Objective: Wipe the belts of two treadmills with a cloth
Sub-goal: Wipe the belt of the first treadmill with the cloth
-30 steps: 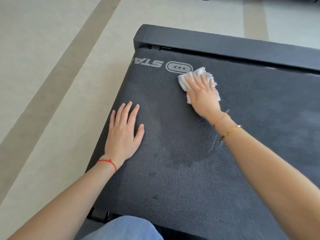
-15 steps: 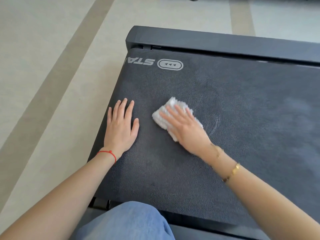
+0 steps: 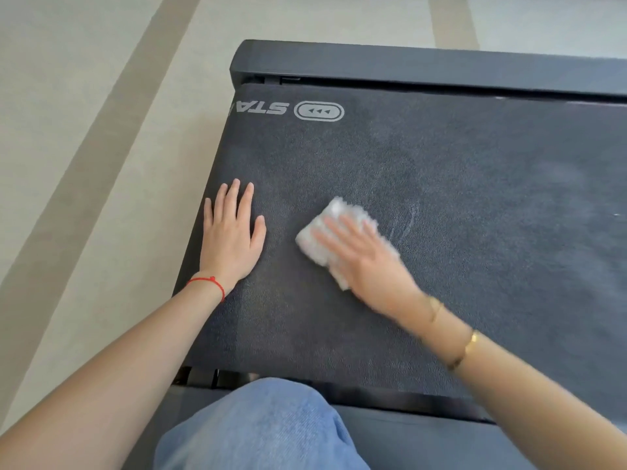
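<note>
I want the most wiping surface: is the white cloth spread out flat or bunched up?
Bunched: the cloth is a small compact wad under the right hand on the belt.

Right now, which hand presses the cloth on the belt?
The right hand, flat on the white cloth; the left hand rests bare.

Bright even daylight, right hand point(image 3: 364, 262) motion-blurred, edges perhaps bowed
</note>
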`<state>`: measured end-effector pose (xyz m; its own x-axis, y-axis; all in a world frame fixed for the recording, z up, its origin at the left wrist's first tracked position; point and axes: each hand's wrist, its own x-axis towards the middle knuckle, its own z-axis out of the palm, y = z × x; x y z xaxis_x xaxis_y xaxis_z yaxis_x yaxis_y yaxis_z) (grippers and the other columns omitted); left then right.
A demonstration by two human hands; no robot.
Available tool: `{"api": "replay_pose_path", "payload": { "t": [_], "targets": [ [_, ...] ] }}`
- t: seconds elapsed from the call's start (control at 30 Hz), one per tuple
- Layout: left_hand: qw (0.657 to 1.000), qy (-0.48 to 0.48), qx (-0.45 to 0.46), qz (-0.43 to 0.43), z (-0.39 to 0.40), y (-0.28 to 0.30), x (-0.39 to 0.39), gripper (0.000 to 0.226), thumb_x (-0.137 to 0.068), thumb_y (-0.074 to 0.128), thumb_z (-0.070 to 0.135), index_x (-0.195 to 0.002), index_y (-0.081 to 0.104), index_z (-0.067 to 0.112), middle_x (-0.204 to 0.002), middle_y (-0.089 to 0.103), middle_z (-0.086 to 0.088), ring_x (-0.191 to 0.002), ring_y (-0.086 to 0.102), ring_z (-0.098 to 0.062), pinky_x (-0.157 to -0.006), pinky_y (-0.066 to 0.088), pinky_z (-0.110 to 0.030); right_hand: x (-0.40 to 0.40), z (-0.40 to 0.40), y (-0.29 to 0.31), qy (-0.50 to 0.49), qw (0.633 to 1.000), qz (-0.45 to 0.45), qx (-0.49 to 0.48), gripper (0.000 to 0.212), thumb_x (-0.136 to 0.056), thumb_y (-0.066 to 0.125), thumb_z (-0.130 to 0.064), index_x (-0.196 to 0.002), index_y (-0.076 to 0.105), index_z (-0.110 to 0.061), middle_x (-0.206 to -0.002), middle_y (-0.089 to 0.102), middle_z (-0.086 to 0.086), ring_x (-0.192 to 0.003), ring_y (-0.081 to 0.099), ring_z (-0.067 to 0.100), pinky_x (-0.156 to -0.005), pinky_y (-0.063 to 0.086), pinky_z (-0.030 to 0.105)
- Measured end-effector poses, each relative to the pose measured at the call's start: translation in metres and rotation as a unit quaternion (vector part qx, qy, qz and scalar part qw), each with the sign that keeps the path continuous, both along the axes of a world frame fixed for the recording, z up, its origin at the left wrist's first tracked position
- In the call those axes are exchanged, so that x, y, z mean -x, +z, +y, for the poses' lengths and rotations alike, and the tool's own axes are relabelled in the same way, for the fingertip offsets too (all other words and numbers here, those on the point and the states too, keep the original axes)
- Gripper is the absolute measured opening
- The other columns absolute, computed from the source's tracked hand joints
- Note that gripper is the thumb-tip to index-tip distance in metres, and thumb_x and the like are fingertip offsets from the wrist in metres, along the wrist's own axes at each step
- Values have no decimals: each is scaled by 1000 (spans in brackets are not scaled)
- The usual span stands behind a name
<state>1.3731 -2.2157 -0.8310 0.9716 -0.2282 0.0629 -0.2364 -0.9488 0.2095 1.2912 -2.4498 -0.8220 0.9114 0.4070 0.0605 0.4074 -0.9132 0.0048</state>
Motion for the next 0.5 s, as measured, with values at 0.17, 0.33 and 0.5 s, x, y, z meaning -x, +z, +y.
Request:
{"api": "replay_pose_path", "payload": {
  "t": [0.17,0.33,0.5],
  "targets": [
    [1000,-13,5,1,0,2,4,54,-104,36,29,-155,28,16,-162,22,-13,-151,13,-31,-122,9,-54,-30,-9,-2,-138,989,13,-55,52,-102,30,-20,-154,21,-21,-161,18,5,-151,5,33,-121,6,50],
    [998,-55,8,-12,-9,5,4,51,-100,39,14,-151,37,14,-158,30,-13,-149,20,-30,-120,12,-58,64,22,-10,1,993,21,-118,59,-96,53,-19,-151,33,-21,-159,29,3,-149,20,29,-121,18,50],
    [996,-75,38,-7,-38,6,-5,48,-102,38,17,-149,39,15,-158,31,-10,-149,20,-27,-122,11,-55,14,-31,-12,-102,994,-26,6,55,-97,25,-20,-151,17,-14,-159,20,14,-147,16,37,-117,18,50]
  ]
}}
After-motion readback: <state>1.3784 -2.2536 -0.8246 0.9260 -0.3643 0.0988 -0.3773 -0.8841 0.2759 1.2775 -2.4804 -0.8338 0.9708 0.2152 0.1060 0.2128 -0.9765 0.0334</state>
